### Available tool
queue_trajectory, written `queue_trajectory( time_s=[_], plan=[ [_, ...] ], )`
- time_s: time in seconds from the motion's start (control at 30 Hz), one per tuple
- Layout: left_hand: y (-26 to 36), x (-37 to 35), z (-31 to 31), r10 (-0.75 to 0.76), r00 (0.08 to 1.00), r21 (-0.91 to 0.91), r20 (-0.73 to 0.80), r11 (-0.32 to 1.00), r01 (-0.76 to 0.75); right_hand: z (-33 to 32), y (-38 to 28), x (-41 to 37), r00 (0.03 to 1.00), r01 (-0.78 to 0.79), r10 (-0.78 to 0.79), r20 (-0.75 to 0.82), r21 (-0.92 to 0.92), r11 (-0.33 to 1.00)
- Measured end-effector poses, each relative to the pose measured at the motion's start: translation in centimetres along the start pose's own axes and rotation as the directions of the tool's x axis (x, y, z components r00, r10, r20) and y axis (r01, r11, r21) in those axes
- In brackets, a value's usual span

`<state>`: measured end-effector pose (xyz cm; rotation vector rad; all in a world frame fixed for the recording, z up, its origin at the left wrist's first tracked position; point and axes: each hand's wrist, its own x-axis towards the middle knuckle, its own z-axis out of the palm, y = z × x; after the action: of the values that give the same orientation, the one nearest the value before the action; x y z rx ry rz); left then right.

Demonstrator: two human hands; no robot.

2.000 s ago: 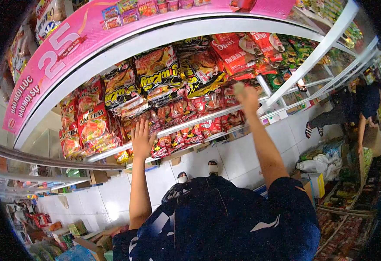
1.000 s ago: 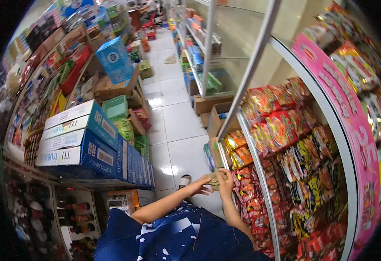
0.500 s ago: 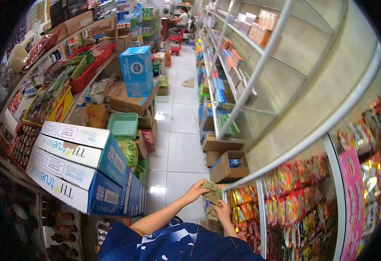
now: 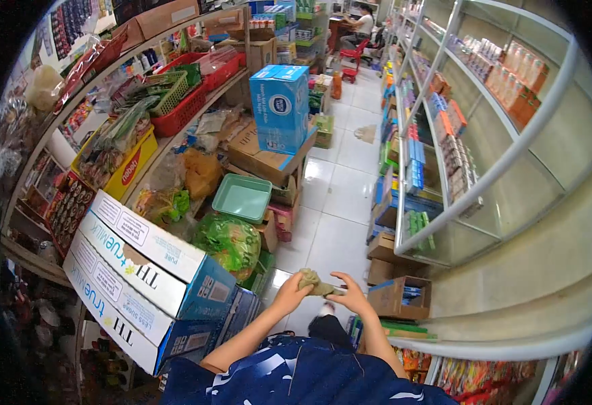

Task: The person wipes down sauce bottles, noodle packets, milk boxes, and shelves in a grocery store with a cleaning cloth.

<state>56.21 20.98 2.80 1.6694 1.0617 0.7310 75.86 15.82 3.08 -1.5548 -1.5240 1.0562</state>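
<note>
A crumpled olive-green cloth point(image 4: 315, 282) is stretched between my two hands, in front of my body and above the floor tiles. My left hand point(image 4: 290, 291) is closed around its bunched end. At the other end, my right hand point(image 4: 351, 295) grips the narrower, twisted part near the thumb, with the index finger raised away from it. Part of the cloth is hidden by the fingers.
Stacked milk cartons point(image 4: 144, 273) stand close on my left, near a green tray point(image 4: 242, 197) and a blue carton point(image 4: 279, 109). Glass shelving point(image 4: 438, 135) with small boxes lines the right. An open cardboard box point(image 4: 400, 297) sits below. A person point(image 4: 361, 25) sits far down the aisle.
My view has turned left, so the aisle and shelves appear further right. The cloth, earlier hanging lengthwise from my hands, now spans sideways between them. My shoe and dark trouser leg have come into view.
</note>
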Motion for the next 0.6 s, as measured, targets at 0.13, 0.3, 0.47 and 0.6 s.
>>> queue_trajectory(
  time_s=[0.13, 0.3, 0.47, 0.6],
  plan=[
    [1.0, 4.2, 1.6, -0.004, 1.000, -0.089, 0.001, 0.996, 0.004, 0.8, 0.0, 6.2, 0.957, 0.095, -0.190, 0.219, 0.382, 0.919],
    [4.4, 12.6, 1.3, -0.007, 0.983, -0.162, -0.186, 0.986, -0.023, -3.2, 0.1, 13.6, 0.981, 0.084, -0.142, 0.136, 0.364, 0.928],
    [7.2, 22.1, 1.2, -0.021, 0.947, -0.372, -0.320, 0.922, -0.105, -10.3, 3.4, 20.0, 0.979, 0.016, -0.076, 0.189, 0.299, 0.954],
    [8.6, 27.4, 0.8, -0.105, 0.884, -0.419, -0.455, 0.902, -0.108, -15.1, 2.8, 24.3, 0.980, -0.003, -0.065, 0.186, 0.341, 0.940]
  ],
)
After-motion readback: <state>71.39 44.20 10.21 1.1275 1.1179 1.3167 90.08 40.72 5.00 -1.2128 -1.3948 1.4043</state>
